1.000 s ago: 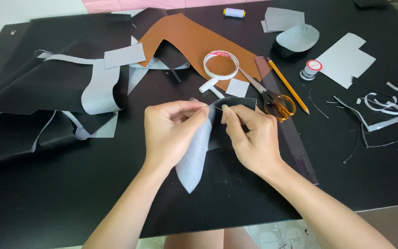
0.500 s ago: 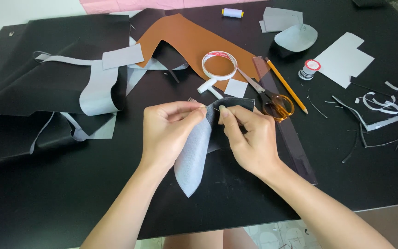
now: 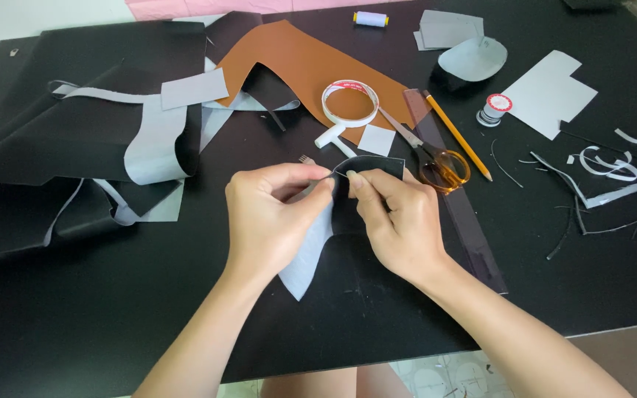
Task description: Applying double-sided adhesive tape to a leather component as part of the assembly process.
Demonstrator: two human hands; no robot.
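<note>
Mid-frame, left hand (image 3: 267, 217) and right hand (image 3: 399, 221) both pinch black-and-grey piece (image 3: 307, 254) above table (image 3: 75, 324). Looks early: cutting apparently done, scissors (image 3: 436, 158) and tape (image 3: 349, 102) idle upper centre; joining barely begun.

This looks like a small leathercraft or sewing workshop. A black tabletop (image 3: 75, 324) is strewn with cut material: a brown leather piece (image 3: 296, 63) at the far middle, black sheets (image 3: 75, 140) with grey backing at the left, thin trimmings (image 3: 599, 184) at the right. Hand tools lie among them: orange-handled scissors (image 3: 436, 162), a pencil (image 3: 457, 136), a roll of tape (image 3: 349, 102), a thread spool (image 3: 370, 18).
</note>
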